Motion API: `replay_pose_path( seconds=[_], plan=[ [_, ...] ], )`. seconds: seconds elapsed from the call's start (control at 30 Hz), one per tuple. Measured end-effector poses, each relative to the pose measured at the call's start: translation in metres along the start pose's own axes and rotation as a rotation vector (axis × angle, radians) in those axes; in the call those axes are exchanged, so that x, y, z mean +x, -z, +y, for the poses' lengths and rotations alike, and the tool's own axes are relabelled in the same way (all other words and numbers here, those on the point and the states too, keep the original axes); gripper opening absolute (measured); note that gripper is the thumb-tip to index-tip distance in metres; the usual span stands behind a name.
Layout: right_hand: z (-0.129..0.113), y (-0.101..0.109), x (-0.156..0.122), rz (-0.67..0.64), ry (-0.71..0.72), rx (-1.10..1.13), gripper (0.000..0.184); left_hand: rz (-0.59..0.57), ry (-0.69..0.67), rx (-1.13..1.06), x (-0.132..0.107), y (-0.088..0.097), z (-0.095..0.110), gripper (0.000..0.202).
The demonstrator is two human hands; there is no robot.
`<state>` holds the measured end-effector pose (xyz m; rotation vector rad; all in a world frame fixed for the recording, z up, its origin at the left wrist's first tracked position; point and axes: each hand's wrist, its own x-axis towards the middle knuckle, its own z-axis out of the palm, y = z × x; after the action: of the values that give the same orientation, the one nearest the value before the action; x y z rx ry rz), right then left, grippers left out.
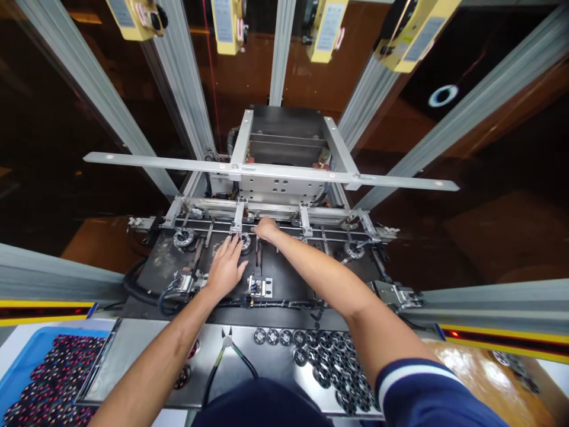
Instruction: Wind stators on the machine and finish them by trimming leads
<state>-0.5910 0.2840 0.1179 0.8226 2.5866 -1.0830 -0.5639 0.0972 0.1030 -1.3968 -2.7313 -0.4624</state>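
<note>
My left hand (226, 268) lies palm down over the machine's black plate, fingers stretched and thumb apart. Its fingertips reach the edge of a round metal part (244, 242) seated under a bracket. Just right of that part, my right hand (267, 229) is closed beside the thin metal rods; what its fingers pinch, if anything, is hidden. Another round part (184, 238) sits at the left station and one more round part (354, 249) at the far right. Below my hands a small metal clamp block (260, 286) is fixed to the plate.
Cutting pliers (227, 344) lie on the steel tray (133, 344) in front. Many round black-and-silver parts (329, 356) are spread at its right. A blue bin (33, 344) of dark red parts stands left. A long metal bar (284, 172) crosses above; yellow devices (326, 29) hang overhead.
</note>
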Motion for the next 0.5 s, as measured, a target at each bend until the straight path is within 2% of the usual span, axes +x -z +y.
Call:
replay_pose_path(
  seconds=[0.23, 0.4, 0.5],
  plan=[
    [0.004, -0.005, -0.01, -0.167, 0.01, 0.09, 0.03, -0.084, -0.055, 0.087, 0.003, 0.005, -0.002, 0.049],
    [-0.006, -0.004, -0.018, -0.15, 0.06, 0.085, 0.03, -0.118, -0.065, 0.148, 0.004, 0.009, 0.0, 0.055],
    [-0.006, 0.009, -0.043, -0.107, 0.142, 0.067, 0.028, -0.127, -0.062, 0.169, 0.003, 0.01, 0.002, 0.057]
  ],
)
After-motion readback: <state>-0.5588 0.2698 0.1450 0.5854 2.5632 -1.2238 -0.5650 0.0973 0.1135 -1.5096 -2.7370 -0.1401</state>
